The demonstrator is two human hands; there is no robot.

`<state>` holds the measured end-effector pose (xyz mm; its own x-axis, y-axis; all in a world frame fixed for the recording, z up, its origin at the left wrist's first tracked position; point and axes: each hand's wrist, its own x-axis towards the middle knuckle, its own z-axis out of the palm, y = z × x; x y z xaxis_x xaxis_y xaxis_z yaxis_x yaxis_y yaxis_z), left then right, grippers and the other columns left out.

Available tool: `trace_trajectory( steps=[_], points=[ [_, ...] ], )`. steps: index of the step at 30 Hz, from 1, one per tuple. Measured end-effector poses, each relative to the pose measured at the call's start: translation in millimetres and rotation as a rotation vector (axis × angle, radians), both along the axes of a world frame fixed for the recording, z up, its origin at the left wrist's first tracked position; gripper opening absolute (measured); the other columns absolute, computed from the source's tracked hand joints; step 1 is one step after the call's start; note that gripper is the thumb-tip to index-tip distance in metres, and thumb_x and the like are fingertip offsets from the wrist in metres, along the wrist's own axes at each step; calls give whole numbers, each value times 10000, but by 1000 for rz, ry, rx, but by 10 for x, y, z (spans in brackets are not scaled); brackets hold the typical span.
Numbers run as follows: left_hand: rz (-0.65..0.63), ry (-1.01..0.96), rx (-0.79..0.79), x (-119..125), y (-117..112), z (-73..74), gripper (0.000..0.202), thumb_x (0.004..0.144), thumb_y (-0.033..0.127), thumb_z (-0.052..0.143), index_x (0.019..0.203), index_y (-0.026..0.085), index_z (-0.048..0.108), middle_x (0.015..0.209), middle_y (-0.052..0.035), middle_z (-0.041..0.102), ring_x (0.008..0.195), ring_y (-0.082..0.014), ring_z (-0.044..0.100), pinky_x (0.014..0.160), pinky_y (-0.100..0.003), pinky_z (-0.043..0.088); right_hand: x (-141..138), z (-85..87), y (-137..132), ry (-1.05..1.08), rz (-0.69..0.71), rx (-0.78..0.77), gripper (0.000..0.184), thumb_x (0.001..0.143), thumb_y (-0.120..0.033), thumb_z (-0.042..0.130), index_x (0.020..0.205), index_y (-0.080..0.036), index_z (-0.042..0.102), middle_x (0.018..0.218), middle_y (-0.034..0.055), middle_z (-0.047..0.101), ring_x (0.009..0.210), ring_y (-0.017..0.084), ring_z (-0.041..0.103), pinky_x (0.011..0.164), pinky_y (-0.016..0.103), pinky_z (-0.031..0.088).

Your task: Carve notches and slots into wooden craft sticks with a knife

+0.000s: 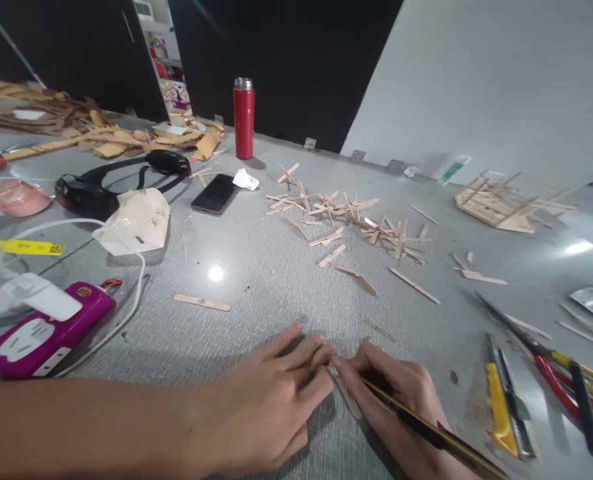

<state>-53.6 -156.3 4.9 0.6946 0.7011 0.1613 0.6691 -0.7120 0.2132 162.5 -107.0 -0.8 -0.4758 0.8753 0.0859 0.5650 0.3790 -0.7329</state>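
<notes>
At the near edge of the table, a short wooden craft stick (347, 393) lies slanted between my two hands. My left hand (281, 393) holds its upper end, thumb and fingertips pressed down against it, while the index finger stretches forward over the tabletop. Gripped like a pen in my right hand (401, 393) is a slim black-and-gold tool (436, 433). Its tip is hidden behind my right fingers, beside the stick. My right fingertips nearly meet my left ones; whether they touch the stick is hard to tell.
Several craft sticks (336, 207) lie heaped beyond my hands; a single stick (202, 303) lies left. Rightward are a yellow cutter knife (501, 407), red-handled pliers (556, 380) and a stick frame (501, 203). A phone (215, 195), red bottle (244, 123) and purple power strip (86, 310) stand leftward.
</notes>
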Motion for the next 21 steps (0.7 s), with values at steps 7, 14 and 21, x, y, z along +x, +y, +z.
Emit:
trace_trajectory(
  steps=[7, 14, 21],
  points=[
    [7, 8, -5, 10, 6, 3, 485, 1012, 287, 443, 1409, 9, 436, 1528, -221, 449, 1493, -289, 304, 1268, -433, 112, 2, -44, 7, -1, -16, 20, 425, 980, -366, 547, 647, -243, 312, 572, -80, 269, 519, 101, 241, 452, 256, 250],
    [8, 4, -23, 8, 6, -2, 486, 1011, 269, 430, 1421, 8, 428, 1540, -220, 433, 1494, -284, 302, 1264, -431, 105, 65, -44, 23, -47, 52, -6, 393, 978, -344, 548, 677, -245, 314, 599, -81, 257, 527, 103, 239, 468, 262, 242],
    [22, 13, -29, 10, 22, -17, 486, 1004, 274, 437, 1417, 18, 429, 1542, -212, 433, 1491, -280, 307, 1261, -427, 107, 80, 13, 70, -82, 95, -76, 386, 1004, -398, 492, 685, -240, 340, 597, -73, 310, 542, 109, 278, 475, 252, 272]
  ],
)
